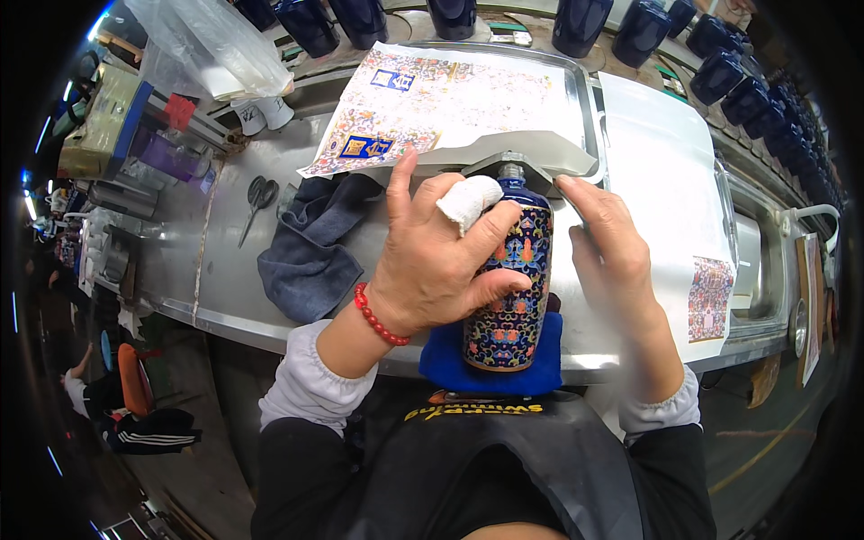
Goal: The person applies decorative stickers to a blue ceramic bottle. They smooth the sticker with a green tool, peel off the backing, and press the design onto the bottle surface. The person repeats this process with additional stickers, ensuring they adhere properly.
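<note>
A dark blue bottle (508, 306) with a dense multicoloured flower pattern stands tilted away from me on a folded blue cloth (441, 358). My left hand (436, 256) lies over its left side, thumb and index finger pressed on the patterned body. White wrapping (470, 202) covers another finger of that hand, and its outermost finger points up. Beside the bottle's right shoulder is my right hand (616, 243), fingers bent and partly smeared; a thin grey edge seems to lie along them. Behind the bottle's bare neck shows a flat grey piece (490, 166).
Patterned decal sheets (468, 103) lie over a metal tray (589, 117), beside white paper (661, 171). A dark grey cloth (315, 247) and scissors (258, 205) rest on the steel table at left. Blue bottles (576, 25) line the far side; a sink (769, 270) is at right.
</note>
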`<control>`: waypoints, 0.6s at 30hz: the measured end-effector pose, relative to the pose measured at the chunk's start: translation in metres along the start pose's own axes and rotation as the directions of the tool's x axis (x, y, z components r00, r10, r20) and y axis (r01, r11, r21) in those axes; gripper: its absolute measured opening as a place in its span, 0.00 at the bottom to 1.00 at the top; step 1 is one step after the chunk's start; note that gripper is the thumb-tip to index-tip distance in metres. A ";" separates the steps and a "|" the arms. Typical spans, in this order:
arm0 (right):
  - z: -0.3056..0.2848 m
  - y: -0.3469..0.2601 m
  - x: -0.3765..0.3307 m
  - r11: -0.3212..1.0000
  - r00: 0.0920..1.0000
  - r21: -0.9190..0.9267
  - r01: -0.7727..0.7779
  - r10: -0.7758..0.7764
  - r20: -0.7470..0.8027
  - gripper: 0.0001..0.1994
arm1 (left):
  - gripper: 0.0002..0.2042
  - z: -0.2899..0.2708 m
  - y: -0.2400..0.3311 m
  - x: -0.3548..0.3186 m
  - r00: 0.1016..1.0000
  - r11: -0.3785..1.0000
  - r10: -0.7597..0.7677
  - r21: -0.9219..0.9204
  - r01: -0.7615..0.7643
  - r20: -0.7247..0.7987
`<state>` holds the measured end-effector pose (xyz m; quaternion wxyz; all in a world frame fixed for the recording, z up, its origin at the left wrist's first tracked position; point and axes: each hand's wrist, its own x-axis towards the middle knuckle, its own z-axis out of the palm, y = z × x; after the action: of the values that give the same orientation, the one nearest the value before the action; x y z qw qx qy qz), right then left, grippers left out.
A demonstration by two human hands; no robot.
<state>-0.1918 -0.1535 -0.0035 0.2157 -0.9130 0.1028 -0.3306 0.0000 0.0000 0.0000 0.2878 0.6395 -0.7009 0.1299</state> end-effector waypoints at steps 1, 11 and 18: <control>-0.001 -0.002 0.002 1.000 1.000 0.020 -0.016 0.017 -0.016 0.22 | 0.32 0.000 -0.002 -0.001 1.000 0.999 -0.015 -0.030 0.014 -0.015; -0.017 -0.021 0.015 0.673 0.849 0.524 -0.522 0.465 0.250 0.21 | 0.28 0.008 0.000 -0.011 0.991 0.988 -0.087 -0.136 0.073 -0.098; -0.011 -0.025 0.021 0.623 0.816 0.534 -0.572 0.494 0.299 0.19 | 0.28 0.010 0.000 -0.012 0.992 0.991 -0.069 -0.125 0.056 -0.104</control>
<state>-0.1816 -0.1423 0.0277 0.5879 -0.7420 0.2450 -0.2093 -0.0022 0.0043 -0.0145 0.3677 0.6346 -0.6705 0.1122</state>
